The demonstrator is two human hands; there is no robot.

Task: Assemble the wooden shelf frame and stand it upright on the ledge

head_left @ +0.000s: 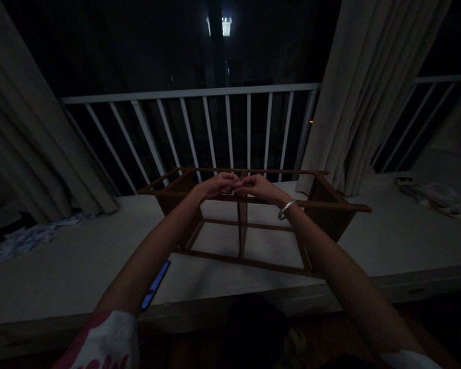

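**Two hands meet over a wooden frame at night**

The room is dim. A person's bare arms reach forward from the bottom of the view. The left hand (218, 185) and the right hand (259, 187) come together, fingertip to fingertip, above the middle of a frame (332, 206). The fingers of both hands are bent and bunched. It is too dark to tell whether they pinch something small between them or only touch. A bangle (286, 209) circles the right wrist.

The frame is an open skeleton of thin brown bars, with a centre upright just under the hands. It stands on a wide pale ledge (72, 261), in the middle of the view.

A phone (155, 284) lies on the ledge beside the left forearm, near the front edge. Crumpled cloth (28, 238) lies far left, and another heap (436, 196) far right.

Behind the frame runs a white railing (200, 93) with darkness beyond it and one small light (225, 25) high up. Pale curtains hang at the left (23, 128) and right (369, 92).
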